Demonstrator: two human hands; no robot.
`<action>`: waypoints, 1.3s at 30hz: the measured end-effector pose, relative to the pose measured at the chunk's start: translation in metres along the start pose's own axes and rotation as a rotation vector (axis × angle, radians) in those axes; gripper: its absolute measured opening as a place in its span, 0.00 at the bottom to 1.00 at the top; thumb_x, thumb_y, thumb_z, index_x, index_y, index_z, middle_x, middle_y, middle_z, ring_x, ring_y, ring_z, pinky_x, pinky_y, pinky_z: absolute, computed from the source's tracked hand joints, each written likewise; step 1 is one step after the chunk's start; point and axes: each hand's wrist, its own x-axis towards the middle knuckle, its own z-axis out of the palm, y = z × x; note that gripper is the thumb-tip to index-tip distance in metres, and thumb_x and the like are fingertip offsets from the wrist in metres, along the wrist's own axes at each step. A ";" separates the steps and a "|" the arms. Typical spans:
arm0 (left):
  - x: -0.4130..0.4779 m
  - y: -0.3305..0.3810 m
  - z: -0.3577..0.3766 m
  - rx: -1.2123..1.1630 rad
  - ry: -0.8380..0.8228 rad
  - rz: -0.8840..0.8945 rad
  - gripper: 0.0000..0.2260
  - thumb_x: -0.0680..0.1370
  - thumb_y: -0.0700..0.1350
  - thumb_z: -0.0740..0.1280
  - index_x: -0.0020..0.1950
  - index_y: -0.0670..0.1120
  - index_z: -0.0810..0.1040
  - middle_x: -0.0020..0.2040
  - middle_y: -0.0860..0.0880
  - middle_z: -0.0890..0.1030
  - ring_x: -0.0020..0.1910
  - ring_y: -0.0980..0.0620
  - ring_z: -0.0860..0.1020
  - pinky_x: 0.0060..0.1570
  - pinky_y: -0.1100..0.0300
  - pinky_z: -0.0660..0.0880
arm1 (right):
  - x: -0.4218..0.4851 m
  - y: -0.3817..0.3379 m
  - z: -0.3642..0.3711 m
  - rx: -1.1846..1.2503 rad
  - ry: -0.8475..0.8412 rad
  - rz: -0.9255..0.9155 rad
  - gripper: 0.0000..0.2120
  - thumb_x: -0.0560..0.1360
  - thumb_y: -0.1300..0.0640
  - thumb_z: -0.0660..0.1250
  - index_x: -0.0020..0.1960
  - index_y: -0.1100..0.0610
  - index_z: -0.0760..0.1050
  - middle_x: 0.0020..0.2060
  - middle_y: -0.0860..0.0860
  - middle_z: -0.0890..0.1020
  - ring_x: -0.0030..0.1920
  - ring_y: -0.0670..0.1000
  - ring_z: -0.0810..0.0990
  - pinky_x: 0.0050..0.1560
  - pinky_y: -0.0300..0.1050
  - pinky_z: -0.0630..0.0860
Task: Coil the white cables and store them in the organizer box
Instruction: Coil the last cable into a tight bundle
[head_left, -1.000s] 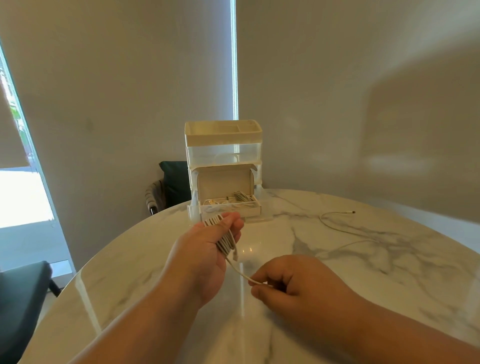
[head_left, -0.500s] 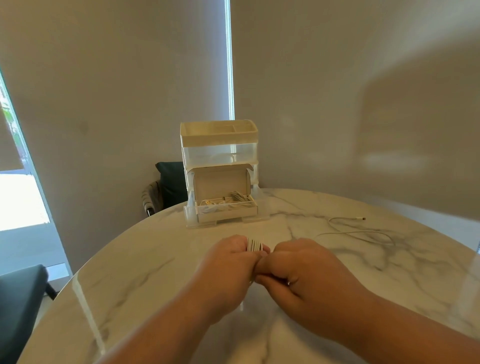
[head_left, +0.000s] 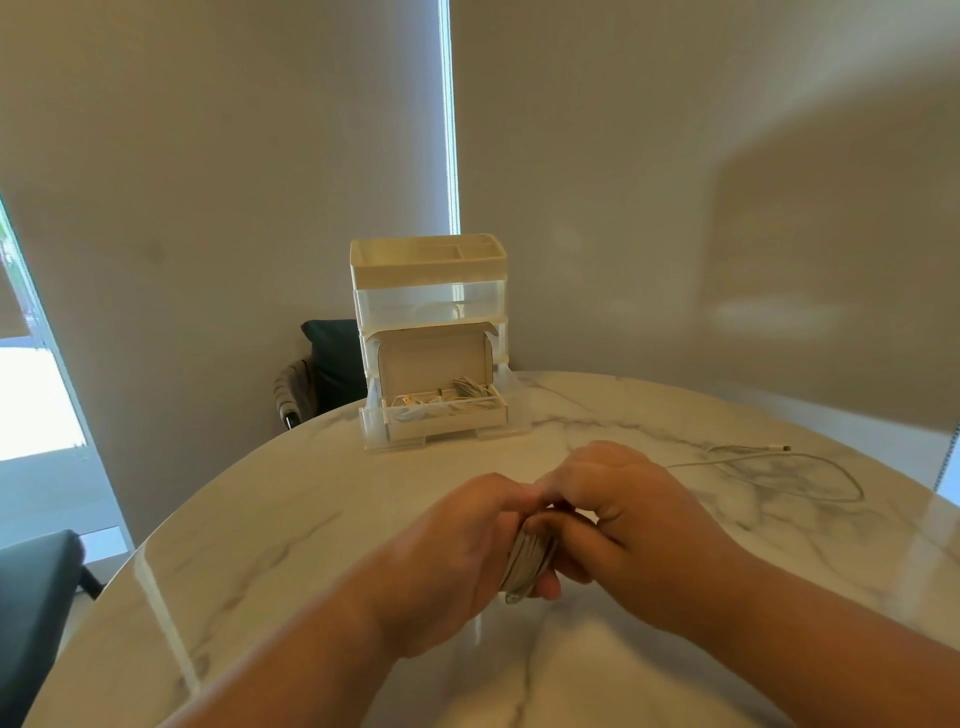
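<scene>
A coiled white cable (head_left: 524, 566) sits between my two hands above the marble table (head_left: 260, 519). My left hand (head_left: 457, 551) grips the coil, with only its lower loops showing. My right hand (head_left: 618, 519) is curled against the coil from the right, fingers wrapped round it. At the table's far edge stands the white organizer box (head_left: 428, 291), and its bottom drawer (head_left: 447, 415) is pulled open with coiled white cables inside. Another white cable (head_left: 779, 462) lies loose on the table to the right.
A dark chair (head_left: 327, 364) stands behind the table next to the organizer. Another dark seat (head_left: 31, 597) is at the lower left. A bright window (head_left: 31, 389) fills the left side and the wall is close behind.
My hands came together from apart. The trailing cable end that my right hand was holding has been wound in, and the coil has dropped lower and nearer to me between both hands.
</scene>
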 end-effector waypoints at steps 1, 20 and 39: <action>-0.001 0.002 0.001 -0.015 -0.010 -0.008 0.22 0.75 0.55 0.52 0.46 0.48 0.84 0.44 0.46 0.81 0.42 0.53 0.77 0.48 0.58 0.73 | 0.000 0.000 0.000 0.022 0.005 -0.003 0.08 0.75 0.49 0.61 0.46 0.43 0.80 0.34 0.34 0.74 0.43 0.39 0.74 0.44 0.34 0.67; 0.004 -0.006 0.009 0.294 0.170 -0.097 0.09 0.76 0.46 0.63 0.44 0.44 0.80 0.35 0.49 0.83 0.37 0.49 0.75 0.45 0.55 0.72 | 0.003 0.040 -0.003 0.284 0.117 0.296 0.04 0.72 0.59 0.74 0.40 0.51 0.83 0.38 0.43 0.84 0.41 0.44 0.82 0.46 0.43 0.77; 0.003 -0.006 -0.001 0.261 0.217 -0.104 0.10 0.74 0.45 0.62 0.42 0.44 0.81 0.32 0.47 0.81 0.32 0.50 0.75 0.43 0.53 0.70 | 0.000 0.031 0.008 0.056 0.098 0.044 0.16 0.76 0.44 0.66 0.63 0.42 0.75 0.59 0.35 0.76 0.63 0.38 0.73 0.63 0.31 0.68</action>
